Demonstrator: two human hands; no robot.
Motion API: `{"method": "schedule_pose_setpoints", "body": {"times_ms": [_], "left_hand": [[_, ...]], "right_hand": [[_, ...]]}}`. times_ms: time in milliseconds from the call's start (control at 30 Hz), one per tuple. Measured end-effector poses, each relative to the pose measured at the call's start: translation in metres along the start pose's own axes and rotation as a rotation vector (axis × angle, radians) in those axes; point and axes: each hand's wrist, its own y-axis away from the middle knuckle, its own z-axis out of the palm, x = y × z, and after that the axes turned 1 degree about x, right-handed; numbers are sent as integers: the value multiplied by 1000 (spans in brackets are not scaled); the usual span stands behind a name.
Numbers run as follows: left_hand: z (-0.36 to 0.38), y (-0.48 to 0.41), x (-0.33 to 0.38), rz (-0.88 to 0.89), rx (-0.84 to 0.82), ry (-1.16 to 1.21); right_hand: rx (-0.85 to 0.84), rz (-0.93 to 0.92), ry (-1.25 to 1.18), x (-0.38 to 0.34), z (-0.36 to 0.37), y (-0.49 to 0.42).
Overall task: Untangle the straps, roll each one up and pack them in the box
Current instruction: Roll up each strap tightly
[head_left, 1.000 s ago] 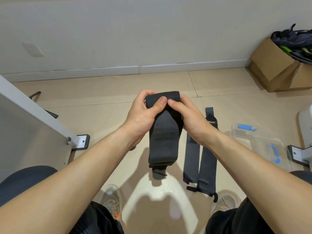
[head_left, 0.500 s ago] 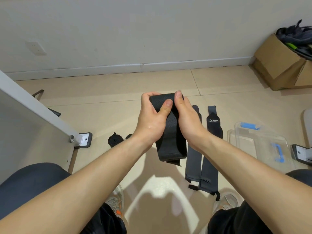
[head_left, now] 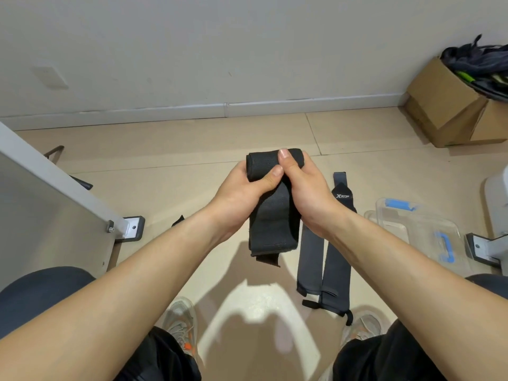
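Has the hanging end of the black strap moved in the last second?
Yes. The black strap has its hanging end higher now, judged against the grey straps lying flat beside it, while the left hand and right hand grip its roll.

The black strap (head_left: 273,215) is matt woven cloth. Right of it, two grey straps (head_left: 323,259) look smoother; farther right, the clear plastic box (head_left: 420,232) is glossy.

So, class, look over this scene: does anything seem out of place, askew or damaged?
Only the cardboard box by the wall: dark tangled gear spills over its rim. The two grey straps lie flat side by side; the left hand and right hand grip the half-rolled black strap.
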Motion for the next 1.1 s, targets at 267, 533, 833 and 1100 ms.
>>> {"method": "schedule_pose_setpoints", "body": {"times_ms": [267, 533, 833, 1100], "left_hand": [[2, -1, -2, -9, 161, 16], [-9, -6, 0, 127, 87, -128], [-13, -7, 11, -45, -18, 11], [-23, -7, 10, 27, -20, 44]], "right_hand": [[-127, -2, -24, 4, 2, 0], [-148, 204, -28, -9, -3, -6], [-153, -57, 32, -5, -7, -7], [-271, -98, 47, -11, -9, -5]]}}
